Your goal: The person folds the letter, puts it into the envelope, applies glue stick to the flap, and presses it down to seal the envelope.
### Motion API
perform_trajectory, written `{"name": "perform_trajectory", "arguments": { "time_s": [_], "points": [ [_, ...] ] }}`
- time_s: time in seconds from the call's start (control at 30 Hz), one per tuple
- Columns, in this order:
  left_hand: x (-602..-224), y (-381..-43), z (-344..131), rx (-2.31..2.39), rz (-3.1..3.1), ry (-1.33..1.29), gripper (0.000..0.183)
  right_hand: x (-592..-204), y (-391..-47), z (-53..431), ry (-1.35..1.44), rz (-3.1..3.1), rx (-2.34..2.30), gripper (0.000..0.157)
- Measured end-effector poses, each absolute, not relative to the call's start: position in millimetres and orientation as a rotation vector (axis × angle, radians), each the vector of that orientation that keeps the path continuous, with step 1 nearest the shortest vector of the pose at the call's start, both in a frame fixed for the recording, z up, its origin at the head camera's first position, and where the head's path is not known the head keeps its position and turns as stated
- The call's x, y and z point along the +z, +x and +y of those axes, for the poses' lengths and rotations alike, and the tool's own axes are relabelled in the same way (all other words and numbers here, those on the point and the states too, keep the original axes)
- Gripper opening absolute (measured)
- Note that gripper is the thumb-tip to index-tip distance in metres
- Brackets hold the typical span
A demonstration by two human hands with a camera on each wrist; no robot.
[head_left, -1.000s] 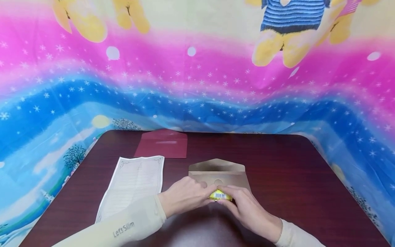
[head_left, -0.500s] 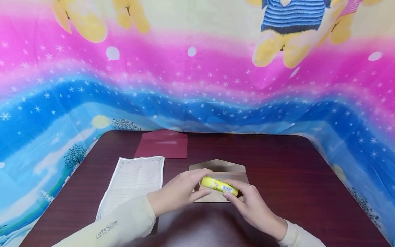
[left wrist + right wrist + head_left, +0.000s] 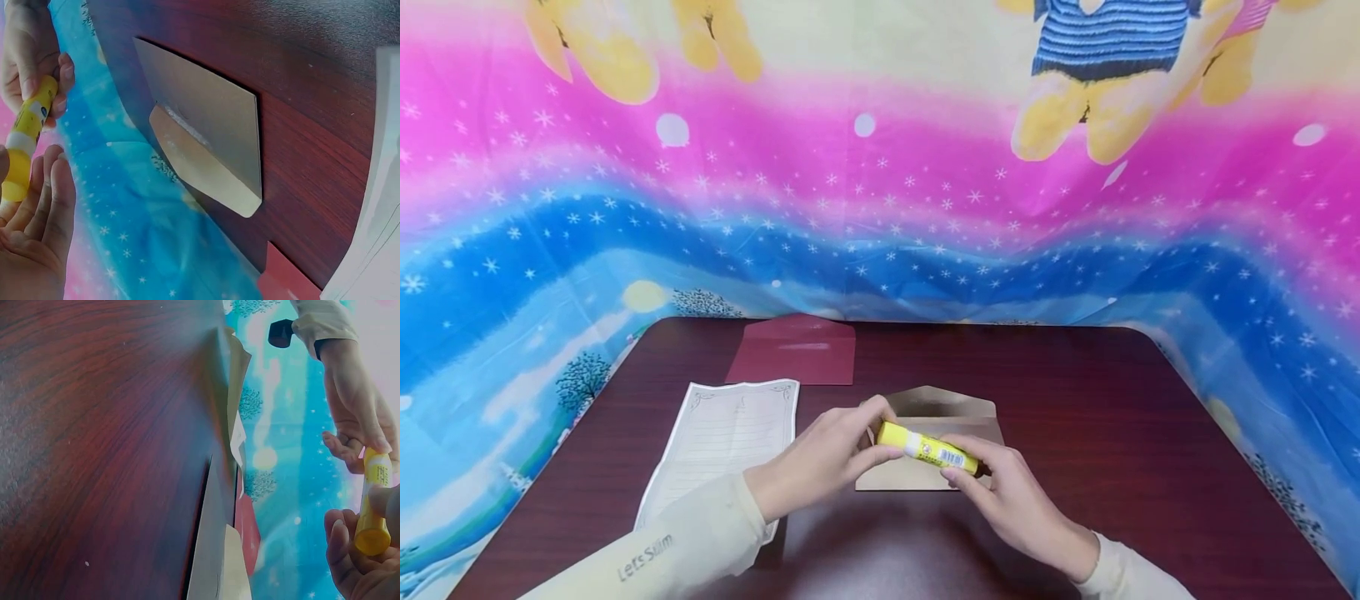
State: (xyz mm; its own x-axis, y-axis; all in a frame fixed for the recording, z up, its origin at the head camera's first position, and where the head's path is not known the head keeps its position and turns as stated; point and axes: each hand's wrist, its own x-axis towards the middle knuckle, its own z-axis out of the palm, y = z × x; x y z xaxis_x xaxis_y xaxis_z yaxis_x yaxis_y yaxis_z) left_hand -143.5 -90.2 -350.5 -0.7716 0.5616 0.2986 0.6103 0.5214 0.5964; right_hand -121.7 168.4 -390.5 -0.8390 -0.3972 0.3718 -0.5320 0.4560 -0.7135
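A yellow glue stick [image 3: 931, 450] with a white band is held between both hands, tilted, over a tan envelope [image 3: 883, 477]. My right hand [image 3: 1017, 504] grips its barrel at the barcode end, thumb below and fingers above. At the other end, the left hand [image 3: 820, 457] pinches the plain yellow part between thumb and fingers. On the table, the envelope lies with its pointed flap folded open, away from me. The left wrist view shows a whitish streak along the fold of this envelope [image 3: 209, 94].
To the left lies a lined sheet of paper [image 3: 722, 442] with a decorated border, partly under the left sleeve [image 3: 685, 542]. A red envelope [image 3: 797, 354] rests near the far edge of the dark wooden table [image 3: 1097, 400]. Behind hangs a colourful printed cloth [image 3: 925, 208].
Both hands have lifted the glue stick off the envelope's front area, and more of its length now shows. The left hand has shifted left, its fingers loosening and then pinching the end.
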Motion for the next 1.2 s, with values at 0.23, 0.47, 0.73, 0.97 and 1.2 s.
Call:
{"name": "perform_trajectory", "arguments": {
  "time_s": [0.23,0.47,0.73,0.97,1.2],
  "points": [
    [-342,-156,-98,-1.0,-2.59,-0.969,0.024,-391,-124,176,0.698,-2.604,1.384,0.028],
    [-349,-177,-108,-0.663,-2.664,-0.853,0.028,-392,-128,183,0.595,-2.659,1.417,0.03],
    [-370,-204,-121,-0.559,-2.858,-0.667,0.024,-394,-129,185,0.599,-2.666,1.433,0.03],
    [-389,-218,-124,-0.346,-3.005,-0.636,0.027,-394,-128,187,0.581,-2.693,1.445,0.031],
    [-404,-225,-124,-0.151,-3.078,-0.65,0.03,-394,-128,186,0.571,-2.709,1.453,0.031]
  ]
}}
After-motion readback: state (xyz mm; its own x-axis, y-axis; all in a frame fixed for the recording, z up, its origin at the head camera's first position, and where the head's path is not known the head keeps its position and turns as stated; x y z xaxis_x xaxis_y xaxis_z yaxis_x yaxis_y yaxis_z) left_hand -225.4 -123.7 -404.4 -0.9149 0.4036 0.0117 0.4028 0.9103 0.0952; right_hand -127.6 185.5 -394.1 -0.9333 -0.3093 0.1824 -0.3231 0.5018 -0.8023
